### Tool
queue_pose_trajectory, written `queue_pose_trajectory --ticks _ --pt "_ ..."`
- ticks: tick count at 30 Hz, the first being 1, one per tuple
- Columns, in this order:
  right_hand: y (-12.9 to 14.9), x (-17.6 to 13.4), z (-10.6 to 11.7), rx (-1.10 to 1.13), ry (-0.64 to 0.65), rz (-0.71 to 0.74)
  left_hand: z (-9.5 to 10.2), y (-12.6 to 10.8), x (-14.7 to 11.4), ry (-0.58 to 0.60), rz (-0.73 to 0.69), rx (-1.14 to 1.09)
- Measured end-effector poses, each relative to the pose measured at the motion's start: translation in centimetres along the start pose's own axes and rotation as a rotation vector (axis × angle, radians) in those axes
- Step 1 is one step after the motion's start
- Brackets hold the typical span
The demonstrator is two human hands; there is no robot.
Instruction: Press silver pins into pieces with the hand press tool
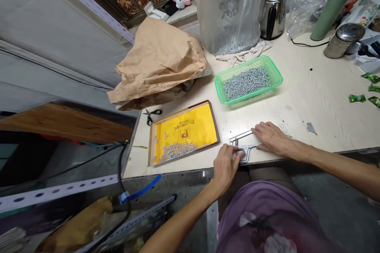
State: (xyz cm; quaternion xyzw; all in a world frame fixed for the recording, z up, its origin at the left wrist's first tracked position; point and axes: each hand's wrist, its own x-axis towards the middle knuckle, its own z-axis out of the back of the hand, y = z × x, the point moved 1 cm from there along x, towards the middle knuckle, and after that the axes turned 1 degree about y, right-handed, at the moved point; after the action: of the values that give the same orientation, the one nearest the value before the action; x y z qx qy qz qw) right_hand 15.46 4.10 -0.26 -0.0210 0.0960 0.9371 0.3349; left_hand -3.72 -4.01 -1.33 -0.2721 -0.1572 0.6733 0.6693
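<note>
A silver metal frame piece (251, 145) with a thin bar, a curved lower part and a small coil spring lies at the table's front edge. My left hand (226, 162) pinches its left end near the spring, thumb and fingers closed. At the other end, the fingers of my right hand (270, 138) are bent over the bar's tip and the lower part. Left of my left hand is a shallow box (214, 120) lined with yellow cloth, holding small metal pins. Beyond my hands, a green plastic basket (219, 94) holds many similar pins.
Scissors (151, 115) lie by the box, below crumpled brown paper (163, 55). A clear plastic bag (231, 12), a steel kettle (273, 12), a green bottle (334, 6) and a metal cup (341, 41) stand at the back. Green-wrapped sweets (357, 98) lie at the right.
</note>
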Motion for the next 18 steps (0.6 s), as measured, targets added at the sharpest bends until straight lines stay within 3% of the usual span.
queue_pose_trajectory --ticks 3,6,11,18 --pt "0.3 -0.5 -0.3 -0.004 0.001 -0.031 -0.9 -1.1 1.7 0.005 -0.326 0.173" --pt "0.2 -1.2 -0.4 0.019 -0.007 -0.059 -1.6 -1.4 3.8 0.105 -0.476 0.248" --pt "0.0 -1.6 -0.5 -0.042 -0.03 -0.12 -1.2 -1.7 5.4 0.209 -0.469 0.342" --pt "0.5 -1.2 -1.9 -0.023 -0.038 -0.055 -1.4 -2.7 5.3 0.238 -0.412 0.378"
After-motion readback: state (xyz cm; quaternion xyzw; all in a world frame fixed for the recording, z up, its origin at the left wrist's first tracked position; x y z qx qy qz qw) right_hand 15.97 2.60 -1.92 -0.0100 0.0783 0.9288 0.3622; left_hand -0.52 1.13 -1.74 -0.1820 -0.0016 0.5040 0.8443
